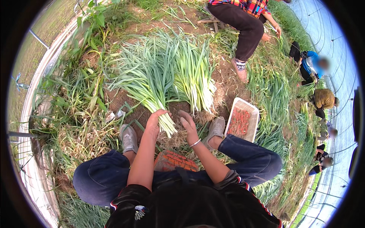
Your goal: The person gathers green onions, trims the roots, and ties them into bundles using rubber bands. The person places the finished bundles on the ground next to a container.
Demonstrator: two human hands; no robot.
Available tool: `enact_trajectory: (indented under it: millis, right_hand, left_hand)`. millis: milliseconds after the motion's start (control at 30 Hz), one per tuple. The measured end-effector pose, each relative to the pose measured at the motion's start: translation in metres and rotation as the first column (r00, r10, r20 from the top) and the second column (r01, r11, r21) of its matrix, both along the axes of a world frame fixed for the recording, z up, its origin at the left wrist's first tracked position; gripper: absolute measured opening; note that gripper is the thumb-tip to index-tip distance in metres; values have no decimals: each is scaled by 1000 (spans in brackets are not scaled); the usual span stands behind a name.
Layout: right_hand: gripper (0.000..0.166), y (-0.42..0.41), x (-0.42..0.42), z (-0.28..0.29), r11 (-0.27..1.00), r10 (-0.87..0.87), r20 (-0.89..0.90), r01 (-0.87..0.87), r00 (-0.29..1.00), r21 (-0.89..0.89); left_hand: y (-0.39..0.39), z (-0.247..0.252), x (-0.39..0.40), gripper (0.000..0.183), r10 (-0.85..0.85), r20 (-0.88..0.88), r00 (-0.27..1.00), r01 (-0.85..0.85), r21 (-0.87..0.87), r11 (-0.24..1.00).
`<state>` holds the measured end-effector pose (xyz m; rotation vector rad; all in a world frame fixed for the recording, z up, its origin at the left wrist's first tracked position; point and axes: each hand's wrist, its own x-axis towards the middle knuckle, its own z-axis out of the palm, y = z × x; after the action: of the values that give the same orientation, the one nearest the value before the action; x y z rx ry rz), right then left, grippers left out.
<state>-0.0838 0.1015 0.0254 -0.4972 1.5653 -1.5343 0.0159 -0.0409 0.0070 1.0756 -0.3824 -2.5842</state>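
My left hand [156,121] is closed around the pale stems of a bunch of leafy green plants like garlic or leeks [151,104], whose leaves spread away from me. Beside the root ends of that bunch, my right hand [187,125] is raised with its fingers apart, holding nothing; a light bangle is on the wrist. A larger heap of the same plants [194,77] lies on the soil ahead, its stems and roots pointing towards me. Dry roots [174,139] lie below my hands.
An orange, ridged object [175,161] lies between my legs. By my right foot stands a cream plastic basket [255,124] holding reddish bits. A person in dark trousers [242,22] sits at the upper right, several others farther right. Cut leaves litter the ground; white sheeting [27,114] borders the left.
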Motion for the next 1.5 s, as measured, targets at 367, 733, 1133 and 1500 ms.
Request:
enact_trajectory:
  millis: [367, 733, 1133, 1500]
  right_hand:
    - [23, -20, 40, 14, 989, -53, -797, 140, 601, 40]
    - [14, -25, 1, 24, 964, -265, 199, 261, 943, 48]
    - [50, -65, -107, -96, 657, 285, -700, 399, 655, 640]
    - [66, -43, -118, -174, 640, 458, -762, 425, 458, 640]
  left_hand:
    - [33, -32, -1, 25, 66, 41, 997, -70, 108, 992]
    - [-26, 63, 26, 23, 223, 340, 914, -51, -449, 892]
    - [-15, -69, 38, 23, -87, 327, 941, 92, 0, 996]
    - [8, -87, 15, 36, -7, 588, 809, 111, -141, 984]
